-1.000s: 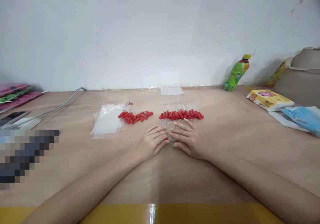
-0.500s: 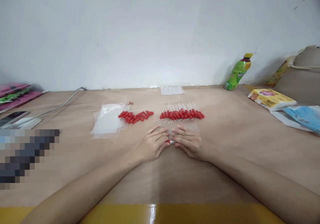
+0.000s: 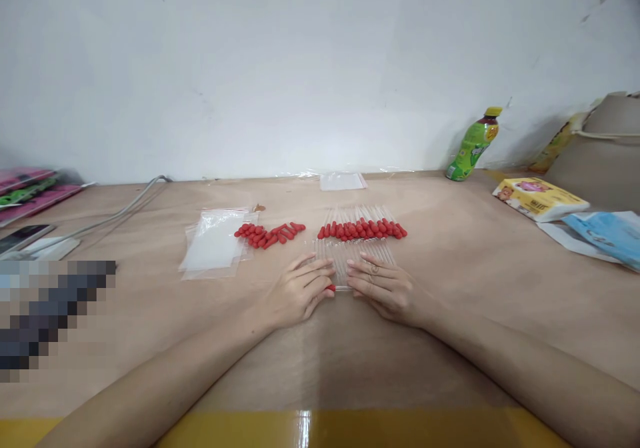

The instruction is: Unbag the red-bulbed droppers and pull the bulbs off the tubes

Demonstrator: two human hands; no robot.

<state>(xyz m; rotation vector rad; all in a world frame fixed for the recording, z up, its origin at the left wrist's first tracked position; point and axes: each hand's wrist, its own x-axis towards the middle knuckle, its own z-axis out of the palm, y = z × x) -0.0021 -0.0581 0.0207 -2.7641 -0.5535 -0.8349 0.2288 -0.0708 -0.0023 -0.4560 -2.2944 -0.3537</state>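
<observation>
My left hand [image 3: 303, 291] is closed on the red bulb [image 3: 331, 288] of a clear dropper lying crosswise near me. The dropper's clear tube [image 3: 344, 289] runs to my right hand [image 3: 387, 287], whose thumb and fingers close on its other end. Just beyond my hands lie several clear tubes [image 3: 340, 255] side by side. Behind them, a row of red bulbs [image 3: 363, 229] has more clear tubes pointing toward the wall. Several loose red bulbs [image 3: 270, 235] lie to the left, beside clear plastic bags [image 3: 213, 241].
A green bottle [image 3: 473, 147] leans at the wall. At right are a yellow tissue pack [image 3: 540, 197] and a blue packet [image 3: 607, 235]. A grey cable [image 3: 125, 207], a phone [image 3: 25, 236] and pink packets [image 3: 43, 201] lie at left.
My hands have moved slightly apart, and more of the clear tube shows between them. The red bulb at my left fingertips is more visible. The view has shifted slightly.
</observation>
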